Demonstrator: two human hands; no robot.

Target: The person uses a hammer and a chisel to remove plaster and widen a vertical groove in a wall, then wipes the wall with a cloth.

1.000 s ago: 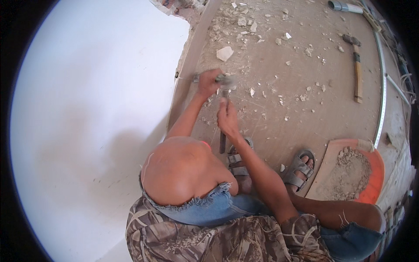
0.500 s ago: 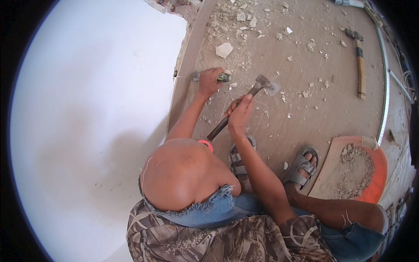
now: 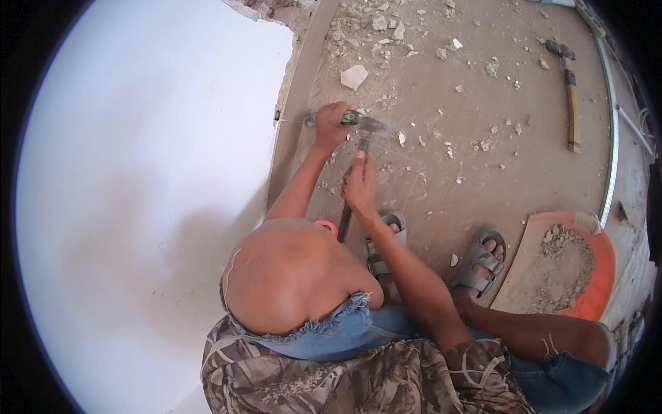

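My left hand [image 3: 332,126] is wrapped round a chisel [image 3: 350,118] with a dark, green-marked handle. Its far end points left toward the skirting along the base of the white wall [image 3: 158,138]. In my right hand [image 3: 360,181] is a hammer [image 3: 345,222], gripped by the shaft just below its head. The hammer head, slightly blurred, is at the chisel's handle end; whether they touch I cannot tell. A small red object [image 3: 327,226] shows beside my bent knee, mostly hidden.
Broken plaster pieces [image 3: 354,77] and dust lie over the brown floor. To the right are a second hammer [image 3: 572,103] with a wooden handle, a long pale strip [image 3: 612,152] and an orange scoop [image 3: 598,286] holding rubble. My sandalled feet [image 3: 480,261] are close by.
My right hand has swung the hammer left, bringing its head from the open floor to the chisel's handle end. My left hand stays nearly in place on the chisel.
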